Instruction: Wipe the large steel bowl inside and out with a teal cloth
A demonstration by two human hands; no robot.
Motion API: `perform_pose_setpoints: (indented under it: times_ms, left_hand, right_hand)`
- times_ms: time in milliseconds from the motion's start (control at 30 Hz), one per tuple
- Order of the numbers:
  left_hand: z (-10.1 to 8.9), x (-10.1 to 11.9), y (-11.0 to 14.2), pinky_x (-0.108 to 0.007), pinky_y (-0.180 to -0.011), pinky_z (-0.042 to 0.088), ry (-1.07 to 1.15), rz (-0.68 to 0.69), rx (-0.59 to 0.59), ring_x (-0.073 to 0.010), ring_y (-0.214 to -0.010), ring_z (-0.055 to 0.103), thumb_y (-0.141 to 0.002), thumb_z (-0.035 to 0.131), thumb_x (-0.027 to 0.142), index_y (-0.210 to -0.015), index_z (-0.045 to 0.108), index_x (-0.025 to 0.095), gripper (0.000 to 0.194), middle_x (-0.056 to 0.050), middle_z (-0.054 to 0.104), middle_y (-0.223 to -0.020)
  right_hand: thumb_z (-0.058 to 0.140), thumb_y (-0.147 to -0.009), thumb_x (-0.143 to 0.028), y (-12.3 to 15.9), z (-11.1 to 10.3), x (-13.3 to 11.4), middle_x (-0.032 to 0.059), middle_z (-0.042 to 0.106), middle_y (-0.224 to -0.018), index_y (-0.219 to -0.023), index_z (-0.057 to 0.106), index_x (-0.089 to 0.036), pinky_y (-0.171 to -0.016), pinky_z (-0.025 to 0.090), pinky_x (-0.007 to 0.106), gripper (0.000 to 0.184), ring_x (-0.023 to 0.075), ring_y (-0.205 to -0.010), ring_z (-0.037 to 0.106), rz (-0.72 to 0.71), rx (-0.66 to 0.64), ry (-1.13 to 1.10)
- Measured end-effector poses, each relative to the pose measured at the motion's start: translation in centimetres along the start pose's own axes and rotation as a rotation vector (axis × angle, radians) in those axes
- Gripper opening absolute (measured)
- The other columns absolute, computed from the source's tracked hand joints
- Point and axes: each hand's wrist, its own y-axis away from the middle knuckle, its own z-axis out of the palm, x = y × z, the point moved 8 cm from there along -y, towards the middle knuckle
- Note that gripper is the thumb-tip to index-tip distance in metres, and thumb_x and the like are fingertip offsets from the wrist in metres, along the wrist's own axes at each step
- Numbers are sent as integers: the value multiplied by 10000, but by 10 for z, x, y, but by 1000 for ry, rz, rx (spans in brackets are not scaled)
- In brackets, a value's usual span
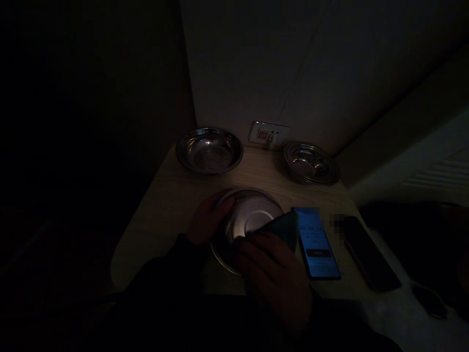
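A shiny metal bowl [252,208] is held bottom-up above the near part of the wooden table [146,234]. My left hand [208,217] grips its rim at the left, thumb over the outer side. Across the bowl's near right side lies my right hand [274,274], closed on a dark bluish-green cloth [284,227] that is pressed against the metal. Part of the cloth sticks out to the right of my fingers. The dim light hides the far side of the bowl and most of my left fingers.
A wide metal bowl [208,151] stands at the back left, and stacked metal bowls [311,164] at the back right. A lit phone [318,249] and a dark oblong object [372,254] lie to the right. Behind is a wall socket [269,133] with a plug.
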Motion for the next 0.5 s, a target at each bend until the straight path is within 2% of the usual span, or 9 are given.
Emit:
perform_pose_setpoints:
  times_ms: [133,200,367,500]
  left_hand:
    - [0,3,0,-377,-1037,390,-8,-8,-20,-268,-1167,568,-726,635,473,-1091,661,138,496,-106,665,-1198]
    - [1,4,0,-380,-1039,389,-4,-2,-28,-270,-1167,568,-717,649,465,-1089,662,136,497,-108,664,-1201]
    - [4,2,1,-362,-1026,401,41,-12,-42,-264,-1147,579,-756,636,440,-1106,664,137,464,-102,672,-1187]
    - [5,-2,0,-366,-1016,409,127,-30,-52,-264,-1155,572,-760,646,438,-1124,656,138,472,-98,668,-1196]
  right_hand:
    - [447,-962,-215,-28,19,2,27,709,-1067,-1010,677,-146,-905,507,357,245,200,-1006,586,54,-67,-50]
    - [456,-957,-206,-31,19,1,31,712,-1059,-1012,676,-136,-921,504,354,237,197,-1005,589,63,-43,-63]
    - [465,-957,-169,0,2,-4,7,725,-1032,-969,679,-154,-954,487,312,214,151,-993,609,20,17,-78]
    - [463,-956,-162,35,-15,9,43,722,-1041,-1023,660,-145,-931,502,334,209,164,-1045,605,-1,8,-65]
